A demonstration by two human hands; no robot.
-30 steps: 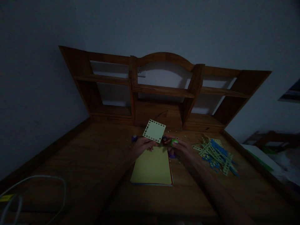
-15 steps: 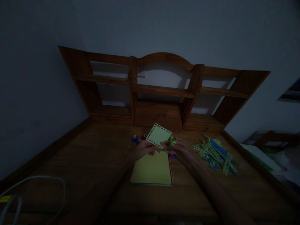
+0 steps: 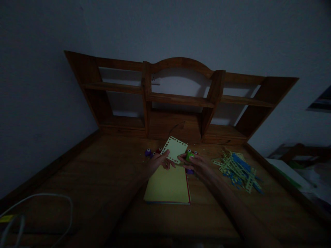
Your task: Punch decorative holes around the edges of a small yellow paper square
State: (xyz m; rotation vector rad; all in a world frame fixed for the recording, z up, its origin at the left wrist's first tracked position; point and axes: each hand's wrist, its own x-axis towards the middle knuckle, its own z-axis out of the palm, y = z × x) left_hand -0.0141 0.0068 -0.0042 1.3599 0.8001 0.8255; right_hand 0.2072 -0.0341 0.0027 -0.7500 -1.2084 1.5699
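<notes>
My left hand point(image 3: 158, 162) grips a small pale-yellow paper sheet point(image 3: 176, 148), its thumb on top and fingers beneath. Rows of small punched holes run along the sheet's edges. Closed around a green craft punch point(image 3: 190, 155), my right hand point(image 3: 198, 163) holds it at the sheet's right corner; whether the paper is inside its slot cannot be made out. Below both hands lies a stack of coloured paper point(image 3: 168, 186), yellow on top. Purple punches point(image 3: 148, 152) and a red punch point(image 3: 159, 150) stand behind my left hand. Another purple punch point(image 3: 190, 171) is partly hidden under my right hand.
Punched yellow strips and blue paper scraps point(image 3: 241, 170) are heaped on the desk at right. A wooden shelf unit point(image 3: 176, 100) rises along the back. At front left a white cable point(image 3: 51, 195) loops over the desk. Tiny paper bits lie near the punches.
The sheet has turned slightly and shifted a little left. My left thumb has moved up onto the sheet's face. My right hand with the green punch has barely moved.
</notes>
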